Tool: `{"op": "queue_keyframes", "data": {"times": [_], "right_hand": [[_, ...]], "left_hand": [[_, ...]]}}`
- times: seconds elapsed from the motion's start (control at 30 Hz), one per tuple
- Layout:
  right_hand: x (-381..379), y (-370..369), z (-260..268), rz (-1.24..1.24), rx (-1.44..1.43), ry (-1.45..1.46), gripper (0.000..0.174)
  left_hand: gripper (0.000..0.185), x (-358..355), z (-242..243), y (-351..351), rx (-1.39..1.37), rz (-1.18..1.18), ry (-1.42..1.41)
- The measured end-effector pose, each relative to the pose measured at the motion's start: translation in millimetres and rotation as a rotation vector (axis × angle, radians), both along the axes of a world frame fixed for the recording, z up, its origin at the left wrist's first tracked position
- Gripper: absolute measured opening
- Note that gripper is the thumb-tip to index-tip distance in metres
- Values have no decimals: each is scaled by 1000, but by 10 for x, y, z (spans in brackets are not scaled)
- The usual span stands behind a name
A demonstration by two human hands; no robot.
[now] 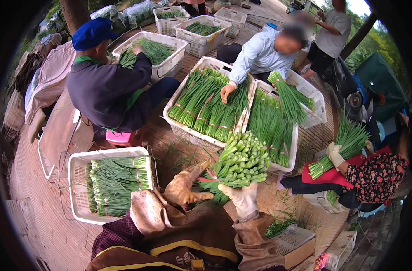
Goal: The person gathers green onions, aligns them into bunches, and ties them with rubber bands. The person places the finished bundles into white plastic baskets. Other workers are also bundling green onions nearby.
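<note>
A thick bundle of green garlic chives [245, 159] is in my right hand [243, 199], which wears a pale glove. Its cut stem ends face up and away from me, and a pink tie [211, 175] circles it. My left hand [185, 186], in a stained brownish glove, is beside the bundle's tied part with thumb and fingers spread apart. Whether the left fingertips touch the leaves I cannot tell. The leafy end hangs down between my hands, partly hidden. To my left, a white plastic crate [77, 203] holds tied chive bundles [119, 186].
Ahead stand two white crates of chive bundles [206, 101] [272, 125]. A person in a blue cap [111, 74] sits left; another in a light shirt [260, 54] reaches over the crates. At right, a person in a floral top [375, 174] holds a bundle. A carton [299, 250] stands lower right.
</note>
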State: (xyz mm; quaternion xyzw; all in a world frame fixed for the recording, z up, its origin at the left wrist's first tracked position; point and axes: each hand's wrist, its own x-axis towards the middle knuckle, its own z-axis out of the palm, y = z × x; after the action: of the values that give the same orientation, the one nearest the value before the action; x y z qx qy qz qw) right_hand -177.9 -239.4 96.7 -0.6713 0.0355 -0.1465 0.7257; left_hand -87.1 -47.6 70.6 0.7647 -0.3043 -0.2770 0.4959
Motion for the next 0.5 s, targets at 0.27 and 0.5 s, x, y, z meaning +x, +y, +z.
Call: {"op": "queue_keyframes", "data": {"times": [0.27, 0.5], "right_hand": [[3, 91, 56, 187, 354, 186, 57], [-9, 77, -131, 275, 937, 194, 48]], "left_hand": [[152, 76, 630, -151, -500, 61, -47], [149, 51, 836, -404, -765, 216, 501]]}}
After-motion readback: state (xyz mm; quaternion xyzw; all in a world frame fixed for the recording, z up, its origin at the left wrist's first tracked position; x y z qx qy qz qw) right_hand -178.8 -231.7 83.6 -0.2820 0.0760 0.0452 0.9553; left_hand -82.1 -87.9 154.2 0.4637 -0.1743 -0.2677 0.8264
